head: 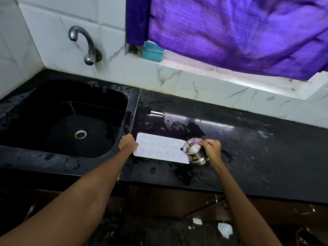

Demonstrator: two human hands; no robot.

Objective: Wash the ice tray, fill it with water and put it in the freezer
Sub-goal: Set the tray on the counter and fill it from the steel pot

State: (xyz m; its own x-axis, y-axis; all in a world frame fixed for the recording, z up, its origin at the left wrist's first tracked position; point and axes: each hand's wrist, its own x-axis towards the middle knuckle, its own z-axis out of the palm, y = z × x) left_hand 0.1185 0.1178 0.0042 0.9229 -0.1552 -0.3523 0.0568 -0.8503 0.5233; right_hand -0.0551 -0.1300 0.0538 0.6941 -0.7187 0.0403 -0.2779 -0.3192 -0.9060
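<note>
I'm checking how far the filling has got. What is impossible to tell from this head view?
- Water level in the ice tray: its white cells are washed out by glare.
- Steel jug contents: lidded, tilted, no stream visible.
- Left hand fingers: curled under the tray's edge.
- Right hand grip: fingers hidden behind the jug.
- Freezer: outside the frame.

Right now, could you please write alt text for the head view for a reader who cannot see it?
A person's left hand grips the white ice tray on a wet black counter, while the right hand tilts a steel jug at its other end. A sink lies left.
</note>
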